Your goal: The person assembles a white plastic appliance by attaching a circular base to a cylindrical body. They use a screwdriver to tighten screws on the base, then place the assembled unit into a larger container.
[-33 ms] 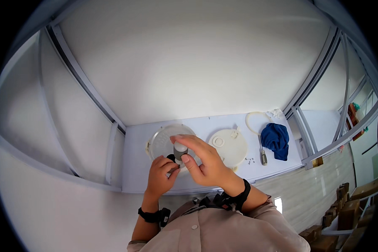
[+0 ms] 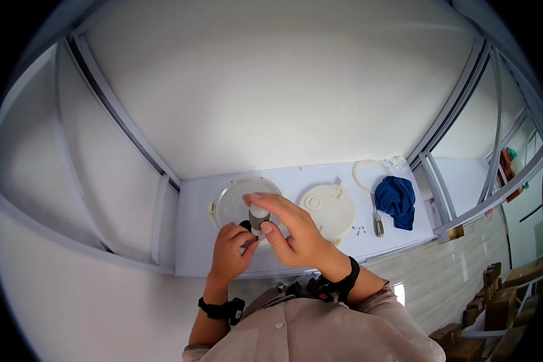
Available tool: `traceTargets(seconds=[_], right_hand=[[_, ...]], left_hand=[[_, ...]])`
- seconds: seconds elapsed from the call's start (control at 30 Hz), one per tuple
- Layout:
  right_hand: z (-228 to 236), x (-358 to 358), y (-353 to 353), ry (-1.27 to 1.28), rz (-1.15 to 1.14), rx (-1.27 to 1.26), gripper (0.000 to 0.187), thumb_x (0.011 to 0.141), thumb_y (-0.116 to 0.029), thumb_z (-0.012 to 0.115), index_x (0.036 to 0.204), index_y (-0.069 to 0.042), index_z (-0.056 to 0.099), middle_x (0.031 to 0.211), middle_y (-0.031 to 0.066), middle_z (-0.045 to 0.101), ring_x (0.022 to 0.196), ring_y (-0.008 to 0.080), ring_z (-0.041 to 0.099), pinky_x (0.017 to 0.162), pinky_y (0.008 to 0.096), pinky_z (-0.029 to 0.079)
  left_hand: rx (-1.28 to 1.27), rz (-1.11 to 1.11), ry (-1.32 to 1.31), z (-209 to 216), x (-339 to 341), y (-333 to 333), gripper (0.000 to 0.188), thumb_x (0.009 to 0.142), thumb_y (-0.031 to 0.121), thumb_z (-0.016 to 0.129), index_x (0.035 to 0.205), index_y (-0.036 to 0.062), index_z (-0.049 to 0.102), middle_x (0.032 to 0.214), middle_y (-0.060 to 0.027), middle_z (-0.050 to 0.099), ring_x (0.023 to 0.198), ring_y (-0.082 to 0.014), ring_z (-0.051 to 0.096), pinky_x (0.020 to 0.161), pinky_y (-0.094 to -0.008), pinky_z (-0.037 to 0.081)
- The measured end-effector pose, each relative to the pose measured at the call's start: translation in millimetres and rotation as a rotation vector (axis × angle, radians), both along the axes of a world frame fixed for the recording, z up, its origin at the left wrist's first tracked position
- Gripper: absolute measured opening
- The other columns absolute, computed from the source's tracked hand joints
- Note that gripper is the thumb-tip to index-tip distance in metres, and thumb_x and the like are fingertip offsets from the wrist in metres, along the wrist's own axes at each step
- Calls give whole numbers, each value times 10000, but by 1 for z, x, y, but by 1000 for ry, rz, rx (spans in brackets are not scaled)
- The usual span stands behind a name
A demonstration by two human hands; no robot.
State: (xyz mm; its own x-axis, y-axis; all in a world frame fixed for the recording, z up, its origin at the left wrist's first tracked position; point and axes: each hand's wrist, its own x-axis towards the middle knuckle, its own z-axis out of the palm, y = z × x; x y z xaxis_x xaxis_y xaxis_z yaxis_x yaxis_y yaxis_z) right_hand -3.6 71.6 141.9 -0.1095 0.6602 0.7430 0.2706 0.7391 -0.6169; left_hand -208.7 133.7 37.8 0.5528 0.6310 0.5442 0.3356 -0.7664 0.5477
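Observation:
My right hand (image 2: pixel 292 234) is curled round the grey handle of a screwdriver (image 2: pixel 259 216), whose pale rounded end points up toward me. Its tip is hidden below. Just left of it, my left hand (image 2: pixel 230 250) has its fingers pinched together near the tool's lower end, beside a small black part (image 2: pixel 246 225). What those fingers hold is hidden. Under both hands lies a round, shallow, translucent lid or pan (image 2: pixel 234 196) with clips at its rim. To its right sits a round cream-coloured cover (image 2: pixel 338 211) with a raised ring on top.
A second screwdriver (image 2: pixel 377 224) lies on the white table (image 2: pixel 196 241), next to several small screws (image 2: pixel 359 230). Farther right are a crumpled blue cloth (image 2: pixel 396 202) and a cream ring (image 2: pixel 356 175). Metal frame posts (image 2: pixel 120 114) flank the table, with a white wall behind.

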Motion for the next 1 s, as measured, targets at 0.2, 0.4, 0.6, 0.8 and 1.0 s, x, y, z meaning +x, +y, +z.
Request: traceTargets(seconds=[0.2, 0.4, 0.6, 0.8, 1.0], right_hand=[[-1, -10, 2, 3, -89, 111, 568, 917, -37, 758, 1463, -46, 603, 1393, 204, 629, 1129, 361, 688, 918, 412, 581], [-3, 0, 0, -5, -64, -21, 542, 920, -45, 785, 1439, -31, 629, 1431, 201, 606, 1065, 314, 671, 888, 402, 566], [1, -4, 4, 47, -33, 53, 581, 915, -45, 793, 1466, -10, 616, 1383, 213, 639, 1066, 313, 670, 915, 382, 553], [-5, 3, -1, -94, -116, -24, 658, 904, -6, 728, 1537, -49, 555, 1342, 212, 659, 1106, 354, 685, 902, 379, 565], [-4, 0, 3, 23, -118, 12, 672, 922, 36, 655, 1573, -38, 503, 1369, 220, 655, 1146, 397, 683, 949, 405, 573]], left_hand=[[31, 27, 36, -13, -4, 3, 146, 824, 72, 829, 897, 55, 703, 933, -68, 677, 931, -346, 658, 1051, -540, 513], [4, 42, 18, -1, 3, -2, 158, 820, 85, 837, 872, 62, 689, 927, -67, 674, 919, -346, 655, 1039, -540, 516], [33, 69, 52, -11, 2, 3, 198, 837, 145, 843, 846, 54, 668, 926, -76, 668, 893, -347, 652, 1055, -554, 507], [35, 90, 82, -9, 4, 2, 206, 837, 175, 848, 870, 51, 686, 964, -73, 677, 934, -322, 667, 1138, -569, 462], [13, 27, 64, -7, 0, 1, 168, 835, 131, 849, 968, 82, 759, 988, -51, 690, 973, -285, 676, 1164, -561, 439]])
